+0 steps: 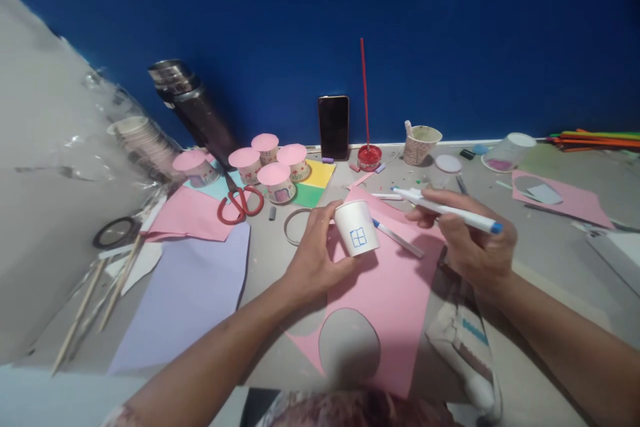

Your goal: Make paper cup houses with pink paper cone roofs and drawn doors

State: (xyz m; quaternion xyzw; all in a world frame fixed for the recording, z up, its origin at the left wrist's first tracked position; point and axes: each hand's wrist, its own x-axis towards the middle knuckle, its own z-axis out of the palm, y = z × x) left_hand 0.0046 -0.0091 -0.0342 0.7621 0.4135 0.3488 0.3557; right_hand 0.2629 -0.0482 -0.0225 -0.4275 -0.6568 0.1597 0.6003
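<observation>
A small white paper cup (350, 217), tilted, is gripped by my left hand (315, 250) with thumb and fingers around its ends. On its side a square window with a cross is drawn in blue. My right hand (467, 237) holds a white marker (457, 210) with a blue end, its tip pointing left toward the cup but apart from it. Beneath both lies a pink paper sheet (390, 300) with a round hole cut out near the front. Another white and blue pen (400, 239) rests on that sheet, just right of the cup.
Several decorated cups with pink paper tops (277, 175) stand at back left, near red-handled scissors (240, 203). A dark flask (195, 107) and stacked cups (137, 143) are further left. Purple paper (195, 293) lies front left. A phone (334, 127) leans on the wall beside a red-paint lid (369, 160).
</observation>
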